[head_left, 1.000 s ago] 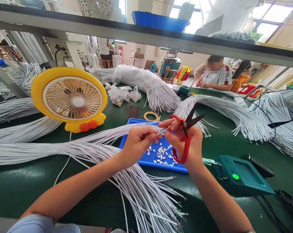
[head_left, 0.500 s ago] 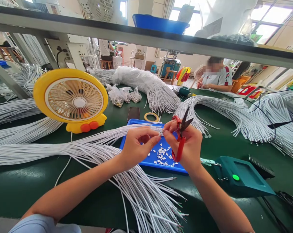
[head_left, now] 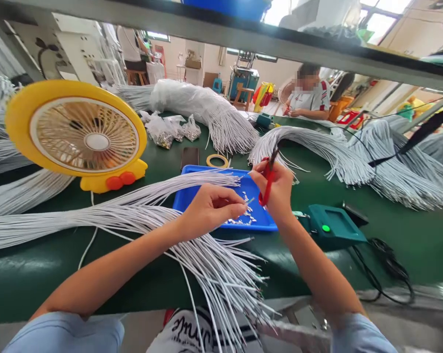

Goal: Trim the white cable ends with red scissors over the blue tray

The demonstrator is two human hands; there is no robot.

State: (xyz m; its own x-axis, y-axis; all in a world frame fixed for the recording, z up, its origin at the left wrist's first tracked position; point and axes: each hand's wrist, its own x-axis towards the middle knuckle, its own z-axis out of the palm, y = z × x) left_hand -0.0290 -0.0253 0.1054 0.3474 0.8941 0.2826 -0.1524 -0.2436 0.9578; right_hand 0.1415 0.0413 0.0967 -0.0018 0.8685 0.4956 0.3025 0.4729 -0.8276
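Note:
My left hand (head_left: 212, 208) is closed, its thumb and forefinger pinching the end of a white cable (head_left: 248, 201) with fine coloured wires sticking out past the fingertips. Red-handled scissors (head_left: 267, 184) are held in my right hand (head_left: 282, 189), blades pointing up and away. The two hands are a short way apart over a blue tray (head_left: 181, 189), where small white pieces (head_left: 249, 217) lie scattered. One bundle of white cables (head_left: 192, 180) reaches over the tray from the left. Another cable bundle (head_left: 214, 264) fans out below my left forearm, its ends bare.
A yellow fan (head_left: 96, 142) stands at left. Behind the tray are a phone (head_left: 189, 158), a tape roll (head_left: 217, 161) and small bags of parts (head_left: 170, 130). A teal device (head_left: 335, 223) with a green button sits at right. A person (head_left: 309, 98) sits across the table.
My hands have drawn apart; the right moved away from the left fingertips with the scissors turned more upright. Coloured wires now show at the left fingertips. The camera view has shifted.

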